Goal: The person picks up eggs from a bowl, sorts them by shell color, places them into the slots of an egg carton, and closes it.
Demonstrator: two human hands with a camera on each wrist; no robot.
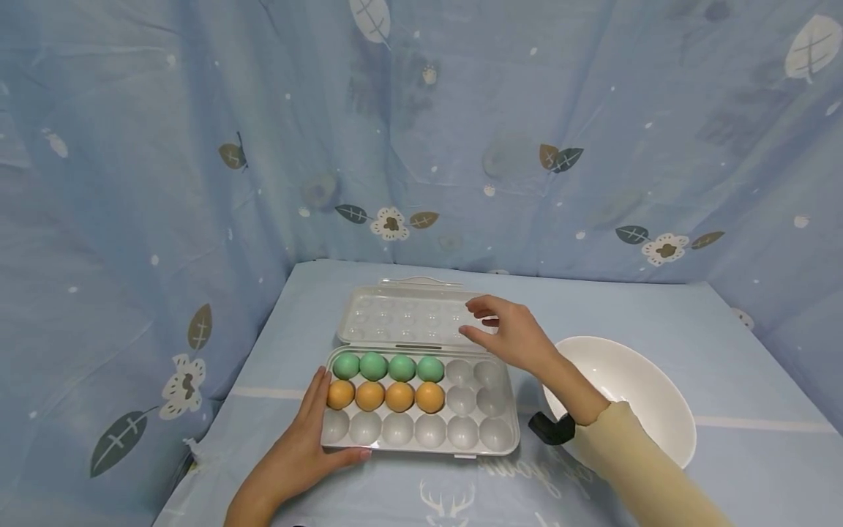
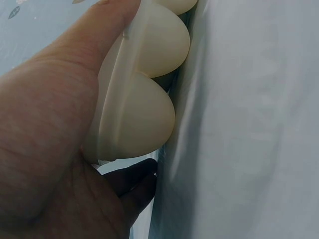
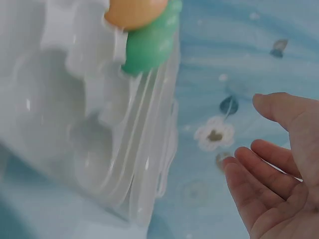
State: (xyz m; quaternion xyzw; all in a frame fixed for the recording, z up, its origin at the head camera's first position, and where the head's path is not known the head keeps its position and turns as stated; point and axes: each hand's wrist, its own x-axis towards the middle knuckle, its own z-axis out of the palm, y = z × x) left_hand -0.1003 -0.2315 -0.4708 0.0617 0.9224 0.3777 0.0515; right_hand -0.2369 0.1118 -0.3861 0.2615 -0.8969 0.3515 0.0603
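A white plastic egg box (image 1: 464, 441) lies with its lid (image 1: 408, 315) folded back behind it. Several green eggs (image 1: 402, 367) sit in the back row from the left, and several orange eggs (image 1: 399, 396) in the middle row; the front-row cups and the cups at the right are bare. My left hand (image 1: 299, 439) holds the box's left front corner, thumb along the front edge and fingers at the left side. My right hand (image 1: 510, 333) hovers over the lid's right end, thumb and fingers apart, with nothing between them.
To the right of the box stands a large white bowl (image 1: 652, 410), partly behind my right forearm. A black object (image 1: 552, 429) shows by my right wrist. A patterned blue cloth (image 1: 448, 483) covers the table, and a blue curtain (image 1: 421, 146) hangs behind.
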